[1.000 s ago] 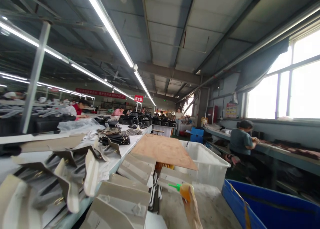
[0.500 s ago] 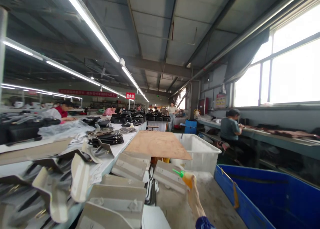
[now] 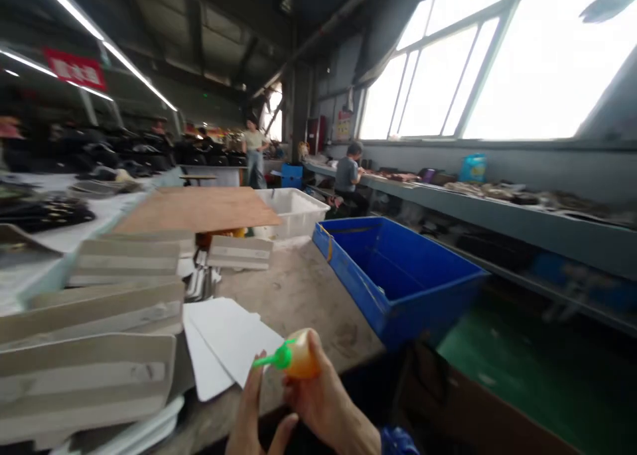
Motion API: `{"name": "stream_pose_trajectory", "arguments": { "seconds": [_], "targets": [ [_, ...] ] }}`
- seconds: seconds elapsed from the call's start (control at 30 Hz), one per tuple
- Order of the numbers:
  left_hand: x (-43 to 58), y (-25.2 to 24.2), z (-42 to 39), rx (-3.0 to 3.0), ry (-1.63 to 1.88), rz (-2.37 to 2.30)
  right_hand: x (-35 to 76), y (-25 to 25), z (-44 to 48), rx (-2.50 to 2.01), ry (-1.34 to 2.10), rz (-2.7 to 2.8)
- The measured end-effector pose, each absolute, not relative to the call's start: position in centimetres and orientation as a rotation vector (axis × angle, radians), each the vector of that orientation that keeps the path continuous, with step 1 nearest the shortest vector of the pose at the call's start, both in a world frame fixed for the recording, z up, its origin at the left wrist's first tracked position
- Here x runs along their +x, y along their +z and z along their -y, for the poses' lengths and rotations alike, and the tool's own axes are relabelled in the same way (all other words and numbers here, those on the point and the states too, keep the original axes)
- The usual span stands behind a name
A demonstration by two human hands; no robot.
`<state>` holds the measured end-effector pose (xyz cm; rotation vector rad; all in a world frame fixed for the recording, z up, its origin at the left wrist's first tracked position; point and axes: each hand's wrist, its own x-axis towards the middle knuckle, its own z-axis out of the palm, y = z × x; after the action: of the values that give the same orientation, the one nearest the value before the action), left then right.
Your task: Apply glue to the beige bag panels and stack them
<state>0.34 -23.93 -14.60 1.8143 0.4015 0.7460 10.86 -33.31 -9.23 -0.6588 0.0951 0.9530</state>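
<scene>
My right hand (image 3: 323, 392) is wrapped round a small squeeze bottle (image 3: 302, 357) with amber contents and a green nozzle. The bottle lies on its side in the grip, its nozzle aimed left. Close by, my left hand (image 3: 253, 412) is raised with finger and thumb apart; one fingertip is at the nozzle tip, though whether it touches I cannot tell. White flat sheets (image 3: 229, 339) lie on the worn tabletop (image 3: 293, 282) just beyond my hands. Bent grey-beige panels (image 3: 84, 382) with pale strips are piled to the left.
A blue bin (image 3: 348, 262) stands right of the tabletop, with a white tub (image 3: 298, 209) behind it. A brown board (image 3: 199, 206) lies at the far end. One person (image 3: 348, 173) sits at the window bench; another person (image 3: 255, 153) stands farther back.
My view has turned right and down. The right hand has drawn the bottle back from over the tabletop towards me. The left hand has come into view beside the nozzle.
</scene>
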Motion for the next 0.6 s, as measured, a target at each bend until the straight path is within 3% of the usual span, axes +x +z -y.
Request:
{"name": "stream_pose_trajectory", "arguments": {
  "seconds": [0.17, 0.33, 0.6],
  "targets": [
    [1.5, -13.1, 27.5, 1.397, 0.438, -0.408, 5.9, -10.8, 35.1, -0.496, 0.961, -0.092],
    [1.2, -13.6, 26.3, 1.607, 0.402, -0.543, 4.9, -12.0, 35.0, -0.438, 1.072, -0.009],
    [3.1, -10.8, 27.2, 1.503, 0.425, -0.539, 9.8, -10.4, 44.5, -1.057, 1.160, 0.404]
  ]
}}
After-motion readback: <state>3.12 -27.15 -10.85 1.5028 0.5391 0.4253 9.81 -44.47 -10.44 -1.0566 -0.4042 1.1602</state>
